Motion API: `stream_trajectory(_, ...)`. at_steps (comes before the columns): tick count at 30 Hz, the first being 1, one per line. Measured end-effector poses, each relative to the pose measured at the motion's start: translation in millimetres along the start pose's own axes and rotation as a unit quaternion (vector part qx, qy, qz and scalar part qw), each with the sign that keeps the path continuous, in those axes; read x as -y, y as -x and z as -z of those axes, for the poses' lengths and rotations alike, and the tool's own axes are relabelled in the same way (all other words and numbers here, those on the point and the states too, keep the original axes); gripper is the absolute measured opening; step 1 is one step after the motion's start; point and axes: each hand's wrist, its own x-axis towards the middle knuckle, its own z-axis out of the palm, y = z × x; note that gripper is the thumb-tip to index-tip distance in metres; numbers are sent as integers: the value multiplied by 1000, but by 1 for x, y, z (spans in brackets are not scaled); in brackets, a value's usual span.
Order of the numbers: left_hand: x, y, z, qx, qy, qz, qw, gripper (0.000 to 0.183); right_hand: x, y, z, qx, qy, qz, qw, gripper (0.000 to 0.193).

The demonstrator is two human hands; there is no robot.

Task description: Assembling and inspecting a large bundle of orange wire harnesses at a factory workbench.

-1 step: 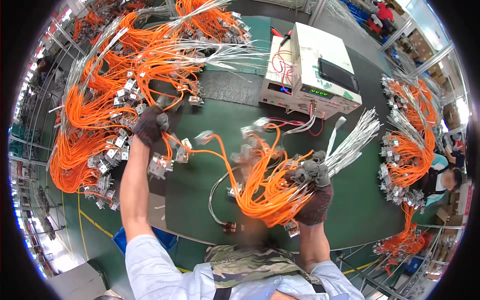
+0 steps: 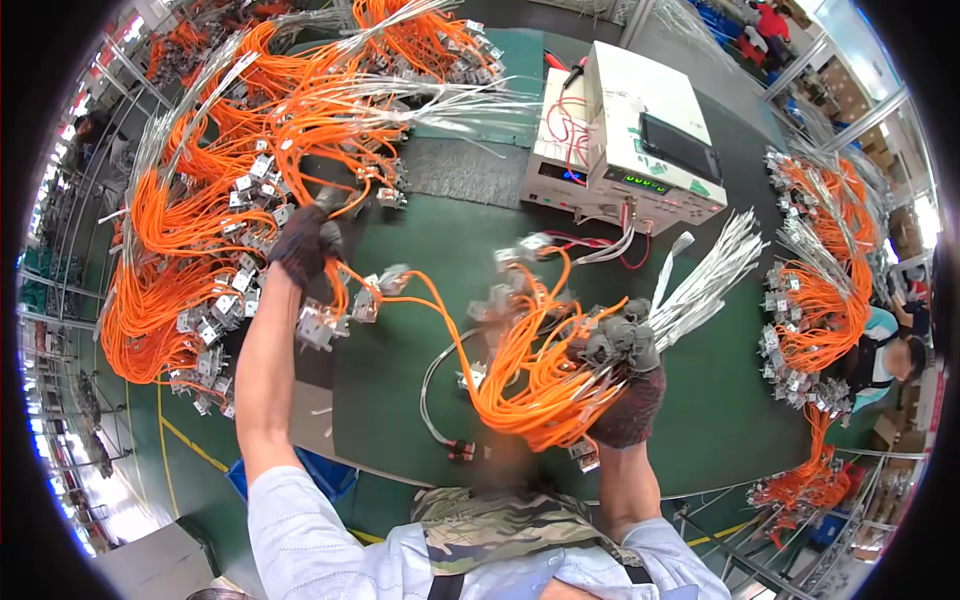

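Closest to the person, the right hand [image 2: 622, 375] in a dark glove is closed around a thick bundle of orange wires [image 2: 530, 385], which loops down to the left over the green table mat [image 2: 720, 400]; small grey connectors [image 2: 505, 300] hang at the ends of these wires. A thin grey cable [image 2: 432, 385] curves on the mat just beside the bundle. The left hand [image 2: 303, 245], also in a dark glove, is raised further out and is closed on one orange wire lead [image 2: 420, 290] that runs from it across to the bundle. Around this hand lies a large heap of orange wire harnesses [image 2: 200, 260] with small white label tags [image 2: 222, 305] and metal terminals, spreading over the left side of the table. To the right, a fan of white flat strips [image 2: 715, 270] lies near the right hand. Behind it stands a white box-shaped test instrument [image 2: 640, 140] with a dark screen, a green display and red leads. At the far right are more piles of orange harnesses [image 2: 830, 290], and a second person [image 2: 885, 360] works beside them. A blue bin [image 2: 320, 470] is under the table edge.
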Motion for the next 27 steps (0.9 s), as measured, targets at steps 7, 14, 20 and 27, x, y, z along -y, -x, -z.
stream_trajectory(7,17,-35,-16,-120,-327,-113,931,47,-10,11,-3,87,-83,-54,991,32)
stream_trajectory(14,1,61,-97,-314,-433,-182,825,88,18,35,30,10,-25,-17,999,36)
stream_trajectory(20,81,240,-178,287,-438,-420,741,106,22,16,20,32,-131,-22,991,34)
stream_trajectory(27,116,285,-245,399,-180,-155,886,91,35,44,25,204,-291,-76,932,39)
